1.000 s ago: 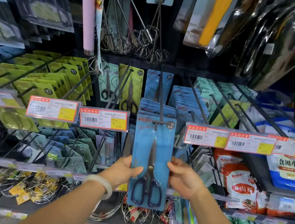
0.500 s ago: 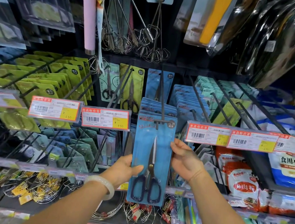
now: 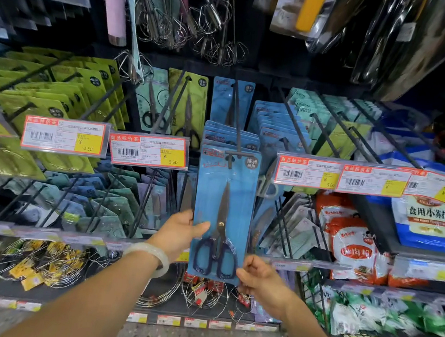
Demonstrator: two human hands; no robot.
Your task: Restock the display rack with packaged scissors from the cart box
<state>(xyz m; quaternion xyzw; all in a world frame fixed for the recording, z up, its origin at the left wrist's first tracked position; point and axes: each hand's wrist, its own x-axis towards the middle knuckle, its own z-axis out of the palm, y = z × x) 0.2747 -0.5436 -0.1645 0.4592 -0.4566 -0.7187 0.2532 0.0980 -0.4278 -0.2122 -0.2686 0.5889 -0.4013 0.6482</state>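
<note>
Since the earlier frame the right hand [image 3: 263,282] has dropped from the middle of the card's right edge to its lower right corner, while the left hand [image 3: 179,234] has stayed on the left edge. From the left: price tags [image 3: 64,135] front rows of green scissor packs [image 3: 57,92]; the left hand, with a pale bangle [image 3: 153,258] on its wrist, pinches the blue scissors package [image 3: 223,213], thumb lying across the front and fingers behind. The package hangs upright on the peg hook [image 3: 236,139], frontmost of a stack of like blue packs [image 3: 231,134], its black handles low between both hands. The right hand's curled fingers pinch that bottom corner. Further right hang orange and blue bags [image 3: 352,240].
</note>
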